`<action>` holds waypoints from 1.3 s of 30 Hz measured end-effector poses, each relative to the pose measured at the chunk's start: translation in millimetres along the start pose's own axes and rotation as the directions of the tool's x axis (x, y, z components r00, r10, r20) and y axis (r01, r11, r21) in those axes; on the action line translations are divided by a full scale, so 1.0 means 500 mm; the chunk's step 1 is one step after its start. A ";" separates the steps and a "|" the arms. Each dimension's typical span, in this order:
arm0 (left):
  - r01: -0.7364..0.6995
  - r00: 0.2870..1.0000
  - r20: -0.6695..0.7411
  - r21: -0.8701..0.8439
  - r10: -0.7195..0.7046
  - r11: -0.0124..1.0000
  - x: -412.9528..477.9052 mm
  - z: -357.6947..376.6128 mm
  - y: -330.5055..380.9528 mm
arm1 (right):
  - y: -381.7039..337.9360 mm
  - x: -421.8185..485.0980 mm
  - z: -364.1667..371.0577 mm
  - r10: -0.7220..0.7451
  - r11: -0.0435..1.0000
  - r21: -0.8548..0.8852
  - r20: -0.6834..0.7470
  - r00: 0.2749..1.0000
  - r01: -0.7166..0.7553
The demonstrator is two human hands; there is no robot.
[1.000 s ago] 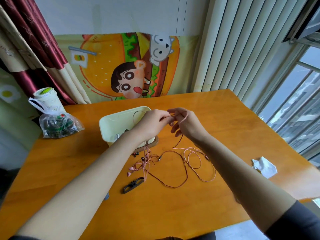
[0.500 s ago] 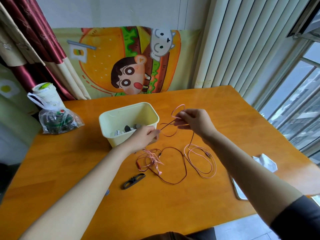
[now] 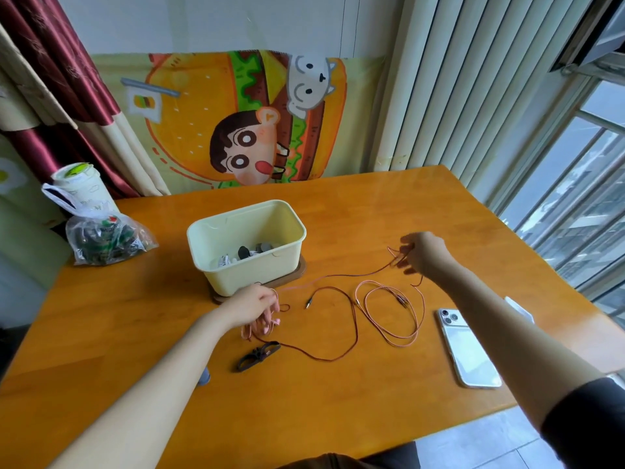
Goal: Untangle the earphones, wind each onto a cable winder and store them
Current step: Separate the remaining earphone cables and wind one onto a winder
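Now the left hand (image 3: 257, 304) grips the earphone tangle (image 3: 260, 329) and the right hand (image 3: 422, 253) pinches cords (image 3: 351, 275) stretched sideways between them, winder (image 3: 258, 355) beside the left.

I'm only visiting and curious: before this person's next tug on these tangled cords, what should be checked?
1. Left hand grips the bunched pink cord: ok.
2. Right hand pinches a raised cord loop: ok.
3. Pink cord free of the dark red cord: not ok, they cross on the table.
4. Black cable winder lying free near the left hand: ok.
5. Cream box open for storing: ok.
6. Phone apart from the loops: ok.
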State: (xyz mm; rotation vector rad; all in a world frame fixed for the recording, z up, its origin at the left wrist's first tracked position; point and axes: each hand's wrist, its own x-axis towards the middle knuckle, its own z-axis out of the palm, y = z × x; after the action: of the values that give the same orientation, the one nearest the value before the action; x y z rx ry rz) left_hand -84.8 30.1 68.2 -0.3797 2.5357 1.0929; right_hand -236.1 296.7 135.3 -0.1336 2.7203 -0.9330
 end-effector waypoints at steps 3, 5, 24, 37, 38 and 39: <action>-0.085 0.974 -0.218 -0.109 0.060 0.990 0.007 -0.019 0.045 | -0.003 -0.019 0.025 0.030 0.944 -0.327 0.180 0.983 0.031; -0.126 0.934 -0.350 -0.149 0.067 0.981 0.007 -0.031 0.081 | -0.018 -0.036 0.032 -0.010 0.917 -0.390 0.175 0.985 0.079; -0.311 0.945 -0.199 -0.308 0.259 0.899 -0.031 -0.022 0.178 | -0.126 -0.113 0.062 -0.617 0.758 -0.097 0.216 0.757 0.645; -0.164 0.985 -0.002 -0.278 0.170 0.947 -0.019 0.049 0.030 | -0.123 -0.078 0.012 -0.464 0.874 0.057 -0.204 0.862 0.483; -0.158 0.986 0.005 -0.245 0.164 0.957 -0.017 0.051 0.023 | -0.120 -0.077 0.014 -0.453 0.877 0.070 -0.217 0.865 0.476; -0.148 0.988 0.008 -0.221 0.154 0.964 -0.015 0.052 0.016 | -0.118 -0.077 0.018 -0.445 0.878 0.079 -0.228 0.866 0.473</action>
State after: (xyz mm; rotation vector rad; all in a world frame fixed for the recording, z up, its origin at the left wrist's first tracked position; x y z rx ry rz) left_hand -75.4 55.2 59.9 -0.2284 2.4605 1.4338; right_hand -196.5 251.3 173.2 -0.7299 2.8545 -1.3169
